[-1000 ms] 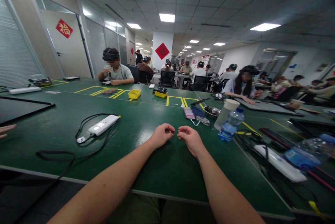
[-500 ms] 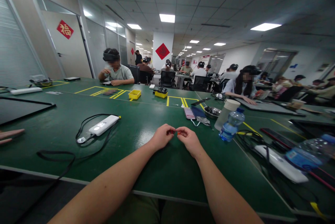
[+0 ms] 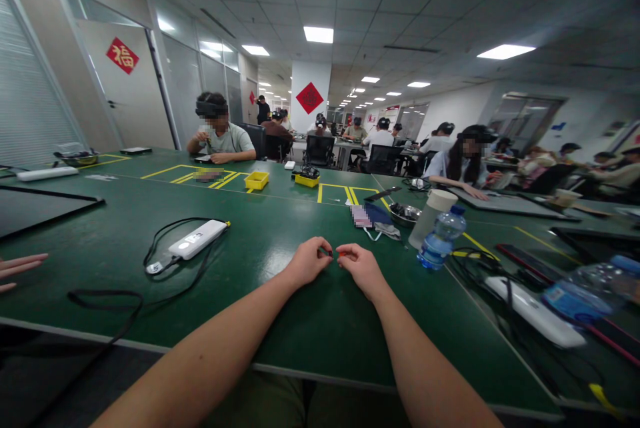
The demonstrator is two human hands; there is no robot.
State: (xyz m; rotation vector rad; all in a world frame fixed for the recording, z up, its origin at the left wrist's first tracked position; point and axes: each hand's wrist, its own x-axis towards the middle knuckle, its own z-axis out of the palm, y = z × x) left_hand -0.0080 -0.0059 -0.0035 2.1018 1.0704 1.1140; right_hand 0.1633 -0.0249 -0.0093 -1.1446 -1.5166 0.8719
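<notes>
Just above the green table (image 3: 280, 215), my left hand (image 3: 311, 261) is closed in a pinch on a tiny dark reddish piece (image 3: 329, 254). My right hand (image 3: 361, 268) faces it, thumb and fingers pinched on a small red-orange piece (image 3: 341, 255). Both pieces are mostly covered by fingertips and too small to name. A narrow gap separates the fingertips of the two hands.
Left lies a white power bank (image 3: 200, 239) with a black cable. To the right stand a water bottle (image 3: 442, 238) and a pale cylinder (image 3: 431, 221). Ahead are a yellow tray (image 3: 257, 181) and a metal bowl (image 3: 405, 214). Another person's hand (image 3: 23, 268) enters at far left.
My hands have drawn slightly apart, opening a gap between the fingertips. The other person's fingers at far left have spread.
</notes>
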